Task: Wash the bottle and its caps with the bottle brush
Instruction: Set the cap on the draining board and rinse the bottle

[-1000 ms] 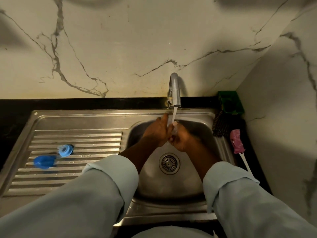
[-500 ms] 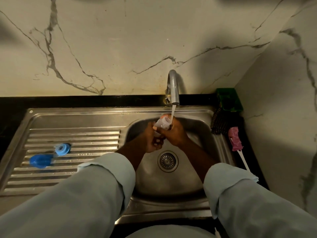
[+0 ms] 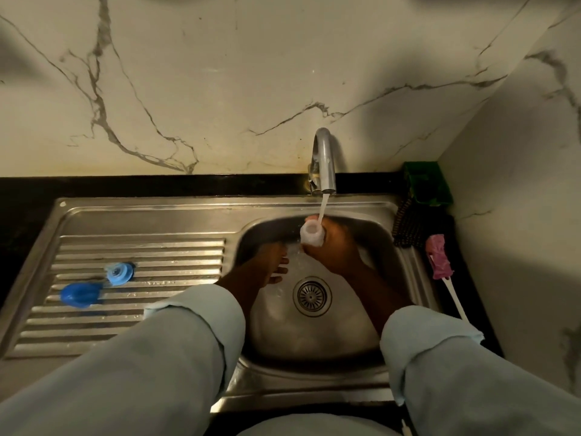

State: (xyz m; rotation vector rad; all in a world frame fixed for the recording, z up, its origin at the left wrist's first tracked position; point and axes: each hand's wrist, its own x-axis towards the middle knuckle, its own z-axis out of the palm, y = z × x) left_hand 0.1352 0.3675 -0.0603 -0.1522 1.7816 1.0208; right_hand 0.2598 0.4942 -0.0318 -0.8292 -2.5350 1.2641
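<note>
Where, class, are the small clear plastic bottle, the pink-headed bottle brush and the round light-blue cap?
small clear plastic bottle [image 3: 311,236], head view, on its side wall below the open mouth.
pink-headed bottle brush [image 3: 438,258], head view, on the pink bristle head.
round light-blue cap [image 3: 118,272], head view, on its top face.

I see a stainless steel sink unit [image 3: 141,212] set in black counter [image 3: 25,196]. Two blue plastic caps [image 3: 119,272] [image 3: 80,294] lie on its ribbed drainboard; a pink-headed bottle brush [image 3: 438,258] lies along its right edge.
</note>
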